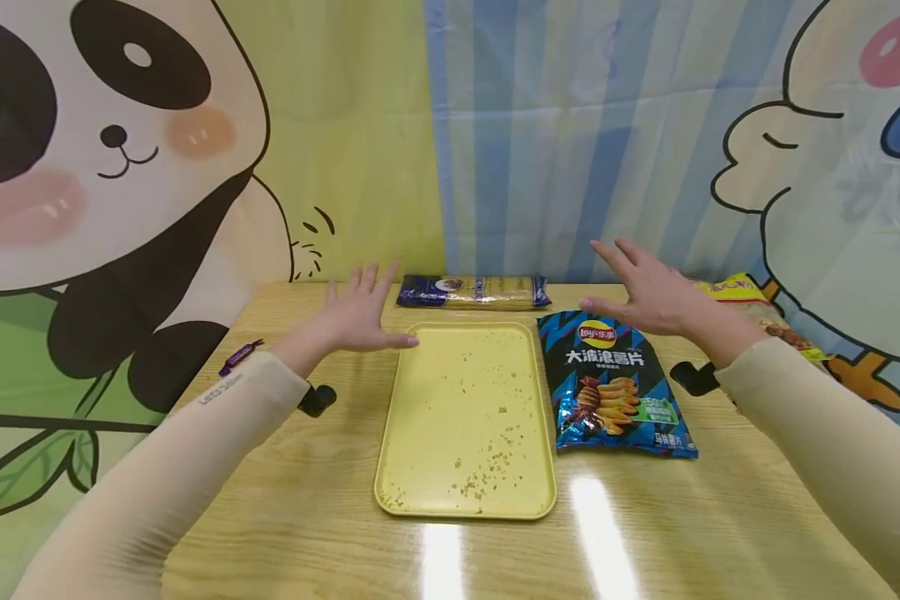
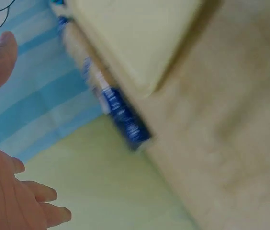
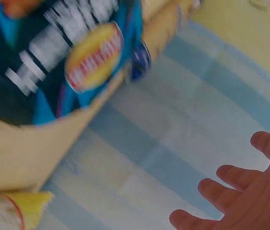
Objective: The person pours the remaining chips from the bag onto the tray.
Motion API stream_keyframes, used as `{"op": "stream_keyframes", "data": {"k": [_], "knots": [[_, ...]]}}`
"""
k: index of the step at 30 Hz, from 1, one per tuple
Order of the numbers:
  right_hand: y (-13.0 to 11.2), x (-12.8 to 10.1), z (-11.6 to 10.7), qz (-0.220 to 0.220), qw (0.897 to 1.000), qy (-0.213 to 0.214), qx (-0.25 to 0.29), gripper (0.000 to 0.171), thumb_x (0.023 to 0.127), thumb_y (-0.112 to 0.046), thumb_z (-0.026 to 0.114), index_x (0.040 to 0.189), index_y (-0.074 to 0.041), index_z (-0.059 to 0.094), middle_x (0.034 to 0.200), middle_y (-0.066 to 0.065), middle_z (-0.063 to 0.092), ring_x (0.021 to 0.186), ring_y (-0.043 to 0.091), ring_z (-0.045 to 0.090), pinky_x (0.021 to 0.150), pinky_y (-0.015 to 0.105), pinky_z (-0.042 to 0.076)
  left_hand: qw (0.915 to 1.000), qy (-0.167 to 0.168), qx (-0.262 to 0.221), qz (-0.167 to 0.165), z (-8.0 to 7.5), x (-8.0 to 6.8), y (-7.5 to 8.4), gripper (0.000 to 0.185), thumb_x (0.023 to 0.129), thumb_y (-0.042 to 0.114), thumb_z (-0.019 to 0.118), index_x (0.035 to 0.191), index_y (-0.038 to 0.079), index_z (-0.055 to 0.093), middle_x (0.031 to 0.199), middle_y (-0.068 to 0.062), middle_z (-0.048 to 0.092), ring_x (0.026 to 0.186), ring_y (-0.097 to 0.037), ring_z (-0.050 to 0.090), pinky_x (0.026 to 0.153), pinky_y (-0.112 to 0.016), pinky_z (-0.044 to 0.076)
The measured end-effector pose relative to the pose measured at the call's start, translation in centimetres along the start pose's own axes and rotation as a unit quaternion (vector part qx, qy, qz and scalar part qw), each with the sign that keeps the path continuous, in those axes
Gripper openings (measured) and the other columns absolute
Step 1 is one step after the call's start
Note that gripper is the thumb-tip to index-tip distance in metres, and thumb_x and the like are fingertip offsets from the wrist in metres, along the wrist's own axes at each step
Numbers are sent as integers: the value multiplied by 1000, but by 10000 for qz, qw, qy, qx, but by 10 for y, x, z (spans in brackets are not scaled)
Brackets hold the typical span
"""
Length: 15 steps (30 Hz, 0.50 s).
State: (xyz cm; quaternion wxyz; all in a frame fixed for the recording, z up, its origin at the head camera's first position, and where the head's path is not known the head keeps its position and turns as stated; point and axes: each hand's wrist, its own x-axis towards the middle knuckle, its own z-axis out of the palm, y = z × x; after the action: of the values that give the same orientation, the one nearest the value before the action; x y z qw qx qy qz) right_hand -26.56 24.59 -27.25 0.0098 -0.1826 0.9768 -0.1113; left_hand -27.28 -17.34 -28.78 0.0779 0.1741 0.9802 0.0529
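Observation:
My left hand (image 1: 360, 317) hovers open, fingers spread, over the wooden table (image 1: 322, 492) just left of the yellow tray's far corner, holding nothing. My right hand (image 1: 641, 292) is open too, raised above the top edge of the blue chip bag (image 1: 611, 387). The empty yellow tray (image 1: 465, 417) with scattered crumbs lies between them. A long blue and yellow packet (image 1: 474, 292) lies behind the tray against the curtain. The left wrist view shows my left hand (image 2: 5, 158), the tray (image 2: 135, 33) and the long packet (image 2: 111, 100), blurred. The right wrist view shows my right hand's fingers (image 3: 240, 201) and the chip bag (image 3: 63, 57).
A purple wrapped candy (image 1: 238, 357) lies at the table's left edge. Yellow snack bags (image 1: 757, 304) sit at the far right behind my right arm. A cartoon curtain (image 1: 495, 142) hangs close behind the table.

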Motion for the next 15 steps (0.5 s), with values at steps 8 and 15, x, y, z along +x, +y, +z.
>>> {"op": "stream_keyframes", "data": {"k": [8, 15], "knots": [[-5, -37, 46, -663, 9978, -5, 12, 90, 99, -54, 62, 164, -11, 19, 165, 33, 17, 141, 61, 34, 108, 76, 33, 9944, -667, -760, 323, 65, -26, -24, 124, 82, 62, 77, 166, 10, 2, 168, -32, 7, 152, -59, 8, 112, -83, 7], [-6, -58, 79, -893, 9957, -195, 136, 87, 98, -57, 61, 163, -10, 26, 164, 31, 23, 142, 58, 37, 108, 73, 37, 9792, -1381, -1345, 634, 90, -35, -32, 130, 77, 54, 86, 165, 8, 2, 166, -36, 3, 149, -64, 3, 112, -82, 14]]}}
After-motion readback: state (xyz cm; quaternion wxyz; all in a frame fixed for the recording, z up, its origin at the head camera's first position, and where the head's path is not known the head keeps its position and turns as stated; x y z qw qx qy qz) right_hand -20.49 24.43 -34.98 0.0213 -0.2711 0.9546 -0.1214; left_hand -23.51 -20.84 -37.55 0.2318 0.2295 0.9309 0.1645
